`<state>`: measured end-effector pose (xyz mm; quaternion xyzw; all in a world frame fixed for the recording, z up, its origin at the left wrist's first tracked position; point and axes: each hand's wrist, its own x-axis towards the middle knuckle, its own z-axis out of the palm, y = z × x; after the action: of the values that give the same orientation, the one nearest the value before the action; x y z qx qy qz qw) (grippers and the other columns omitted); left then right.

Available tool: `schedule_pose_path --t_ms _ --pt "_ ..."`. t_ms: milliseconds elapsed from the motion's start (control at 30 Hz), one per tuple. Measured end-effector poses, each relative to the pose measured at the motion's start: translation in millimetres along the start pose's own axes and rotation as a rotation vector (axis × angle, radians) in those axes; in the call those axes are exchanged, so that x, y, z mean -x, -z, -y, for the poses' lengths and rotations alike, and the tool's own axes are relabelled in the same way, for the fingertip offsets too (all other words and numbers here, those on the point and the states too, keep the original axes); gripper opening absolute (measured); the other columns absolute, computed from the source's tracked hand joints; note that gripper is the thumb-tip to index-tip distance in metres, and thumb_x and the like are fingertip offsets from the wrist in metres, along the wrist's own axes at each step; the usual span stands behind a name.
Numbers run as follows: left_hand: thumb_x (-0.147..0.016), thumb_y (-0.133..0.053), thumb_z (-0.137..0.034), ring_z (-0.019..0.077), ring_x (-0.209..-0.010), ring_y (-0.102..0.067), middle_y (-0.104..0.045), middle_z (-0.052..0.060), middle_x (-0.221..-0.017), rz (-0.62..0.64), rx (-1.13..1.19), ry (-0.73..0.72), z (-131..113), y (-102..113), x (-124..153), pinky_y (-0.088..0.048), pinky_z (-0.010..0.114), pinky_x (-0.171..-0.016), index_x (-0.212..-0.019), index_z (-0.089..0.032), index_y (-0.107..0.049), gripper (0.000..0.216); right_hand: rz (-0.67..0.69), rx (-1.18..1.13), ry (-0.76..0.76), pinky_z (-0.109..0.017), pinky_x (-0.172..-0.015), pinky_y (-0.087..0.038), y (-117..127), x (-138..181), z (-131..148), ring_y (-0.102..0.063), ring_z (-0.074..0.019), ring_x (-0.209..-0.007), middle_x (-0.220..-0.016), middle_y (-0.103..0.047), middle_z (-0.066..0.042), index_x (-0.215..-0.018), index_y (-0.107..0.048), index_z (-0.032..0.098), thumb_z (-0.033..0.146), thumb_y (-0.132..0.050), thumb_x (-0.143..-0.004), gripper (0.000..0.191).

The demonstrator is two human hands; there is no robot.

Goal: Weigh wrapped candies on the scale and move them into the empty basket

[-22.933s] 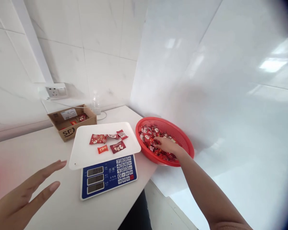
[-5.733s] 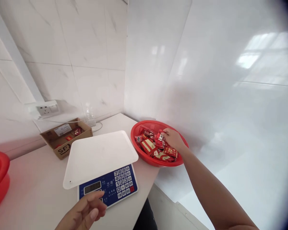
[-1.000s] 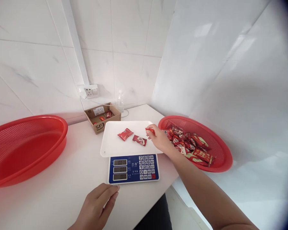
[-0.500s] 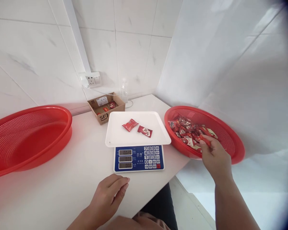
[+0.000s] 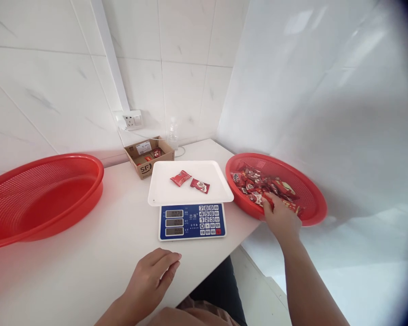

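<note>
My right hand (image 5: 281, 218) reaches over the near rim of the right red basket (image 5: 313, 203), its fingers closed around a red candy packet (image 5: 267, 197). Several other red wrapped packets (image 5: 255, 175) lie heaped in that basket. Two red packets, one with a plain red face (image 5: 181, 178) and one with a white label (image 5: 200, 185), rest on the white pan (image 5: 166, 194) of a blue digital scale (image 5: 192, 222). In front of the scale, my left hand (image 5: 156, 274) rests on the table with its fingers curled together and nothing visible in them.
A second red basket (image 5: 95, 199) stands at the left, its visible inside bare. Behind the scale is a small cardboard box (image 5: 146, 170) with a few red packets in it. A clear bottle (image 5: 172, 134) and a wall socket (image 5: 132, 120) are at the back. The white table (image 5: 122, 226) ends diagonally at right.
My right hand has gone lower into the right basket, over the packets. The view has shifted slightly. My left hand and the two packets on the pan stay as they were.
</note>
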<state>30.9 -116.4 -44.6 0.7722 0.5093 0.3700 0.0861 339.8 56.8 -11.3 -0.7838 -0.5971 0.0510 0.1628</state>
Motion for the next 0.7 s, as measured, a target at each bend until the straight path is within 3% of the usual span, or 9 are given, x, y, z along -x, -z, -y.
schedule_pose_path --t_ms 467,700 --pt "-0.088 -0.047 -0.015 0.0122 -0.074 -0.065 -0.068 0.002 -0.084 0.013 -0.038 0.015 -11 7 14 -0.054 0.02 -0.066 -0.102 -0.022 -0.058 0.019 -0.019 0.037 0.025 -0.037 -0.069 -0.046 -2 1 -2 -0.063 -0.0281 -0.089 -0.103 -0.068 -0.012 -0.124 -0.052 0.024 0.044 -0.027 -0.09 0.046" --pt "-0.088 -0.046 -0.015 0.0128 -0.076 -0.065 -0.068 0.003 -0.085 0.047 -0.041 0.031 -10 8 13 -0.054 0.021 -0.066 -0.103 -0.022 -0.058 0.02 -0.013 0.046 0.013 -0.04 -0.07 -0.046 -4 -1 -4 -0.063 -0.0304 -0.09 -0.102 -0.067 -0.014 -0.125 -0.051 0.025 0.045 -0.026 -0.09 0.048"
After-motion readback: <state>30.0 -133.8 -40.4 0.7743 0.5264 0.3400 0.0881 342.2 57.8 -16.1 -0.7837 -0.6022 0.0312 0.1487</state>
